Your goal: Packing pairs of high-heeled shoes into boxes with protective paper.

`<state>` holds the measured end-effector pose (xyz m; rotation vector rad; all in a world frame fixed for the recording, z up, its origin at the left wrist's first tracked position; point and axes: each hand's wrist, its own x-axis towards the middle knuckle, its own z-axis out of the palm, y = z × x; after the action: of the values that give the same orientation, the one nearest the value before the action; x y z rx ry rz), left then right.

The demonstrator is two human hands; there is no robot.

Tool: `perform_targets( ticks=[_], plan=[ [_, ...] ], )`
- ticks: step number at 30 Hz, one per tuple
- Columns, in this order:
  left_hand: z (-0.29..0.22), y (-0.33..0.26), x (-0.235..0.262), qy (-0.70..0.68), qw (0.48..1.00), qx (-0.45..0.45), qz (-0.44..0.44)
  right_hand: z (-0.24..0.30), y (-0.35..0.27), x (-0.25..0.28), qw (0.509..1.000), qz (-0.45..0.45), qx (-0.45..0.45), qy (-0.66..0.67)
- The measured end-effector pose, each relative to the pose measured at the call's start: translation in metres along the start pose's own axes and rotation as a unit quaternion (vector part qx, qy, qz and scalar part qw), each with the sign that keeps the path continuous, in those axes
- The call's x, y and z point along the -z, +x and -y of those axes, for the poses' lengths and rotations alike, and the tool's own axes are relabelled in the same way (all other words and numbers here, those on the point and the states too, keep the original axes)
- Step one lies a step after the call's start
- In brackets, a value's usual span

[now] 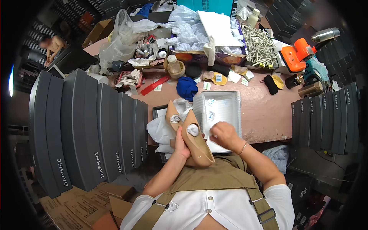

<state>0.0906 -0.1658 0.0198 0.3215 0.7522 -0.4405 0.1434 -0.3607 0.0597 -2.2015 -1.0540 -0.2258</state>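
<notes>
A pair of beige pointed pumps rests in my left hand (181, 145), its fingers wrapped round them from the left. The nearer pump (198, 145) points away from me, and the other pump (171, 114) lies against its left side. White stuffing (193, 130) shows inside both shoes. Just right of them, my right hand (225, 137) is closed with its fingertips pinched; whatever they may hold is too small to make out. Beneath the hands is an open shoebox part with a pale lining (231, 105) and small white packets (211, 114). White tissue paper (158, 130) spreads out at the left.
Stacks of dark grey shoeboxes (82, 130) stand on the left, with more shoeboxes (320, 119) on the right. Across the back are a blue cloth (187, 88), a red comb (153, 86), a box of metal rods (260, 46) and an orange tool (293, 57). A person (55, 46) sits far left.
</notes>
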Motion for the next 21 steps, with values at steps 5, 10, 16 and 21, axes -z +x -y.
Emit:
perform_targets(
  ticks=[5,10,16,21],
  plan=[
    [-0.002,-0.001,-0.001,0.020,0.999,0.023,0.039,-0.011,0.015,-0.014,0.993,0.007,-0.116,-0.004],
    [0.014,-0.011,-0.015,0.027,0.998,-0.056,-0.034,0.011,0.020,-0.051,0.986,0.122,-0.116,-0.001],
    [0.020,-0.010,-0.008,0.053,0.997,-0.052,-0.021,0.009,0.002,-0.061,0.993,0.059,-0.074,0.077],
    [0.016,-0.008,-0.007,0.056,0.998,-0.029,-0.002,0.008,-0.002,-0.053,0.997,0.058,-0.046,-0.015]
  ],
)
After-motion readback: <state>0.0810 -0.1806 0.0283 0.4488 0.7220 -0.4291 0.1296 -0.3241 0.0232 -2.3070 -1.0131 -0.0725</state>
